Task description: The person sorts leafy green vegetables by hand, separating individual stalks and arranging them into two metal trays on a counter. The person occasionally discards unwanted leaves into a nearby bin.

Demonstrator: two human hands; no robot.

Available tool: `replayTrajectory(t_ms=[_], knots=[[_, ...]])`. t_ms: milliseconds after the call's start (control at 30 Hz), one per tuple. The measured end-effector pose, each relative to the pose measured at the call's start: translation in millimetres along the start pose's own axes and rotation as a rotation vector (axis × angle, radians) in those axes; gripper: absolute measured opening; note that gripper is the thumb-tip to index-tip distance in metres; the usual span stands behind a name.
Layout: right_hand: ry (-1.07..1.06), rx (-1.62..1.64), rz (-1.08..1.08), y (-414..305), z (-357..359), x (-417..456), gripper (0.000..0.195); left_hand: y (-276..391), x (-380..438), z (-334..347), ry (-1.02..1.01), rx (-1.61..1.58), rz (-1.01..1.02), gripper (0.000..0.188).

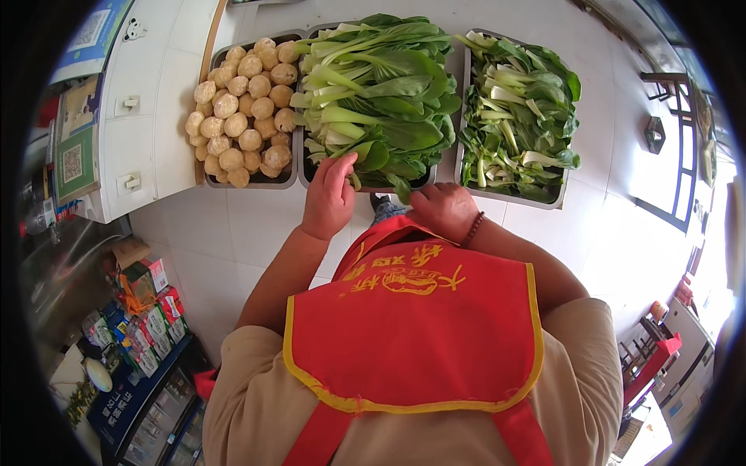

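Observation:
My left hand (332, 195) is at the near left corner of the middle metal tray (366, 189), its fingers against leafy greens with pale stalks (384, 110) heaped there. My right hand (446, 211), with a bead bracelet at the wrist, is curled at that tray's near right corner, its fingers at the tip of a green leaf (402, 187). Whether it grips the leaf cannot be told. To the left, a metal tray (250, 185) holds round, pale brown balls (249, 140). On the right, another metal tray (516, 199) holds shorter, looser greens (518, 110).
A white cabinet (157, 105) borders the left tray. Boxed goods (151, 332) stand on a dark display fridge (157, 402) at lower left. A dark-framed stool or chair (685, 157) is at far right. Pale tiles (204, 239) cover the floor.

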State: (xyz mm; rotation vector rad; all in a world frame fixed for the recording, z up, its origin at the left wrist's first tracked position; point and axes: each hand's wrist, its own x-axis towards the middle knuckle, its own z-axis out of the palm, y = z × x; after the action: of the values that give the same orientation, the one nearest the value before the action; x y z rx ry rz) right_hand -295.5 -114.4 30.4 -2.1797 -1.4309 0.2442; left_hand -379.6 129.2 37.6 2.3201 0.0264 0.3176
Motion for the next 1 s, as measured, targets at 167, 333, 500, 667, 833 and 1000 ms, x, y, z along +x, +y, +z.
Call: replayTrajectory(t_ms=[167,333,500,667,833,1000], knots=[[0.150,-0.195,0.187,6,9,26,0.018,-16,-2,-10,-0.099,0.237,0.217,0.034],[0.183,-0.153,0.403,10,-1,53,0.015,-25,11,-4,-0.149,0.282,0.299,0.019],[-0.087,-0.086,0.519,6,-19,36,0.029,-30,15,-11,-0.194,0.370,0.440,0.016],[-0.327,0.100,0.502,-17,-51,30,0.023,-28,19,-22,-0.320,0.422,0.477,0.013],[-0.129,0.180,0.375,-40,-42,76,0.036,-31,26,-26,-0.291,0.231,0.403,0.012],[-0.270,0.132,0.573,-22,-22,105,0.051,-26,30,-31,-0.161,-0.131,0.108,0.006]])
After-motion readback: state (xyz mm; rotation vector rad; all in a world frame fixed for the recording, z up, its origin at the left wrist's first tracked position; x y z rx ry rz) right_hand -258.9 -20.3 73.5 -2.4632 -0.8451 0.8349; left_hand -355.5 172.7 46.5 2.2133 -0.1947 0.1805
